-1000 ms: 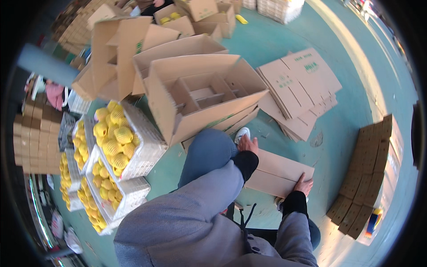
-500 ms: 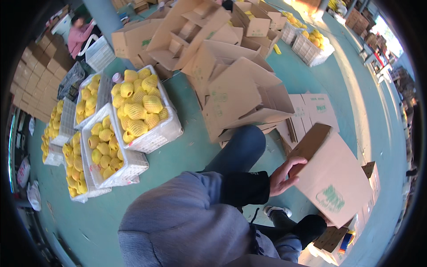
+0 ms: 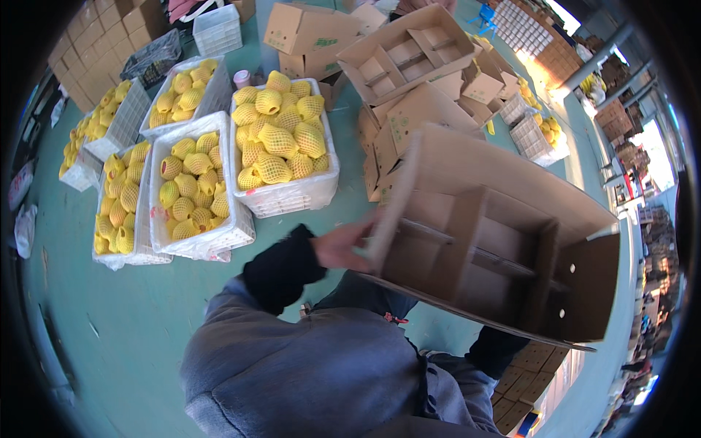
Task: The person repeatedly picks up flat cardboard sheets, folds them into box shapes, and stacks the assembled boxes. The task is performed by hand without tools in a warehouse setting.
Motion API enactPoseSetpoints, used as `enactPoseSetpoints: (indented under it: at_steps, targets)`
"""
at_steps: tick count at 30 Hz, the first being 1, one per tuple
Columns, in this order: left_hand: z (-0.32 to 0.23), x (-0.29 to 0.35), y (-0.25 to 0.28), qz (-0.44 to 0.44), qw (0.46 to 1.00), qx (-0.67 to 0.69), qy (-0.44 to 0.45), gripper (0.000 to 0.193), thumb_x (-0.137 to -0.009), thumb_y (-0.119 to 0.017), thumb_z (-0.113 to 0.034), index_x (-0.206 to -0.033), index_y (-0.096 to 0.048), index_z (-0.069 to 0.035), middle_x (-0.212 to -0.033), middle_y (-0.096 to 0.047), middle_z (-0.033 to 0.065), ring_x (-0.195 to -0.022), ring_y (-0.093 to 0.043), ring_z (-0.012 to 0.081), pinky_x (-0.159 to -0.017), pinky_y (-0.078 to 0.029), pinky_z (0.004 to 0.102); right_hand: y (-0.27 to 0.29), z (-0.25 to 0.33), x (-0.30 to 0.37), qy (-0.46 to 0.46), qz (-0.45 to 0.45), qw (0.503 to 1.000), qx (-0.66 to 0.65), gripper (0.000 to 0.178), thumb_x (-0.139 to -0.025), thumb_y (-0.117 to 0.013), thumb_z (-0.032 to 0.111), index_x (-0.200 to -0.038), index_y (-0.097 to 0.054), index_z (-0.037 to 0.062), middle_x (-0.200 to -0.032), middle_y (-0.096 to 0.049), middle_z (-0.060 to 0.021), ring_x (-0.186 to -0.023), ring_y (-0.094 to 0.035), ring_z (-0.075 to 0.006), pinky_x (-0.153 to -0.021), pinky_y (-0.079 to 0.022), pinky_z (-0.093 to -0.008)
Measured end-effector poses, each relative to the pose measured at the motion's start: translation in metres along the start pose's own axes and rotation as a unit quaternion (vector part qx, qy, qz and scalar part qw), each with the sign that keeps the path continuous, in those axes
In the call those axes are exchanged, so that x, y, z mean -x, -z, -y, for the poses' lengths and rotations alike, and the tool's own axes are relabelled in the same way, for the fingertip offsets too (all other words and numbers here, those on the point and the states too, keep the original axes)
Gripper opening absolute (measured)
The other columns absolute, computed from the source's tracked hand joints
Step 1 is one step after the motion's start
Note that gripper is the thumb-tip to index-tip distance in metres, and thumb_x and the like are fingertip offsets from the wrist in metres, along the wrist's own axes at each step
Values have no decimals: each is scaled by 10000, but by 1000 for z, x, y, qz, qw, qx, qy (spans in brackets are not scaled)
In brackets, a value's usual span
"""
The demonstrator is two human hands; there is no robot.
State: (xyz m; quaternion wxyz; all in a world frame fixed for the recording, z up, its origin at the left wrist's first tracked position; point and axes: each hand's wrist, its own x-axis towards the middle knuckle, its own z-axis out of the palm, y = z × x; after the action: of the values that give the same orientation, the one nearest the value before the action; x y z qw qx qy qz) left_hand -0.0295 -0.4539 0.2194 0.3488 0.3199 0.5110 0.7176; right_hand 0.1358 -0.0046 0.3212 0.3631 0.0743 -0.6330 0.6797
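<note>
An open cardboard box [image 3: 504, 212] with crossed cardboard dividers [image 3: 467, 241] inside is held up in front of me, its open side tilted toward my view. My left hand [image 3: 347, 242] is closed on the left end of the box, somewhat smeared by motion. Two round holes show in the box's right end wall. My right sleeve [image 3: 500, 350] reaches under the lower right edge of the box, which hides my right hand and its fingers.
White crates [image 3: 288, 203] of yellow fruit in foam nets [image 3: 281, 135] stand to the left. Ahead, more open boxes [image 3: 409, 55] are piled on the green floor [image 3: 175, 314]. Flat brown cartons [image 3: 522, 376] lie low at the right, and stacked cartons [image 3: 102, 44] rise at the far left.
The box has turned from showing its closed printed side to showing its divided inside, and has moved up and left. My left hand has shifted left with it. My view has swung right.
</note>
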Motion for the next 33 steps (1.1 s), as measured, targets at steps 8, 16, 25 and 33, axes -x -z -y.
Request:
enactPoseSetpoints:
  at_steps: [8,16,25,33]
  targets:
    - [14,166,71,-230,970,70,-21,871,-843,-606,-544,-1427,-300,25,-1357,-477,144,-1238,-471,236,-1019,-393,376,-174,-103,-51,-60,315,941,-113,379,-875,-504,314,-1174,-565,89,-1525,-227,-229,-1400,-234,-410,-1131,-203,-491]
    - [45,188,90,-415,899,136,20,423,-858,-585,-108,-1252,-494,15,-1119,-592,98,-1023,-574,221,-906,-467,372,-281,-117,-102,-110,233,960,-112,425,-1000,-447,284,-1260,-531,-41,-1430,-416,-151,-1330,-379,-227,-1088,-305,-356]
    - [70,197,175,-249,937,206,-134,387,-874,-570,-154,-1226,-511,-2,-1092,-602,87,-1007,-584,222,-877,-483,373,-110,-162,-44,-159,-164,966,119,228,-917,-562,152,-1048,-677,6,-1094,-651,-34,-1042,-538,-112,-922,-397,-282]
    - [-44,154,281,-564,795,139,-175,334,-873,-550,-134,-1189,-525,-27,-1106,-600,71,-1040,-573,216,-893,-489,371,-18,-187,20,-271,-168,933,165,351,-964,-541,282,-1202,-597,30,-1145,-633,-50,-1095,-574,-147,-897,-436,-279]
